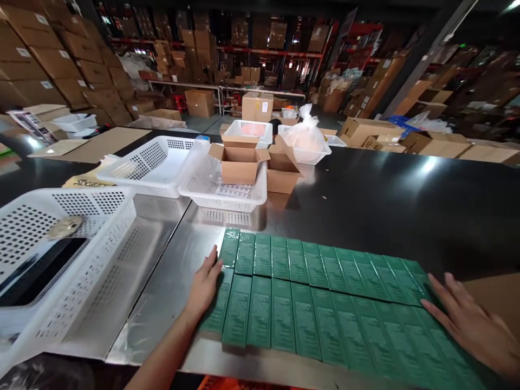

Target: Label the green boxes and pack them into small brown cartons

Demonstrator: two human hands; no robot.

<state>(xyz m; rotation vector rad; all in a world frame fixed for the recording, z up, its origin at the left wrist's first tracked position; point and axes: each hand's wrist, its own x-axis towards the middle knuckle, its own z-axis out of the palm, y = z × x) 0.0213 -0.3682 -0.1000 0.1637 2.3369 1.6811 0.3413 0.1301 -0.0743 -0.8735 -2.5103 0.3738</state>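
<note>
Several small green boxes (280, 314) lie side by side in two long rows on the metal tabletop. At the left end of the rows, my left hand (205, 284) rests against the boxes with its fingers stretched out. My right hand (471, 319) is at the opposite end, fingers spread, its fingertips at the last boxes. Neither hand holds anything. A few boxes at the left end of the near row stand slightly out of line. The lower right part of the rows is blurred.
A white perforated basket (125, 216) with a black flat item (44, 271) stands at the left. Farther back are another white basket (162, 187), a basket (244, 205) holding an open carton (239, 170), a second open carton (282, 179) and a white bag (306, 132).
</note>
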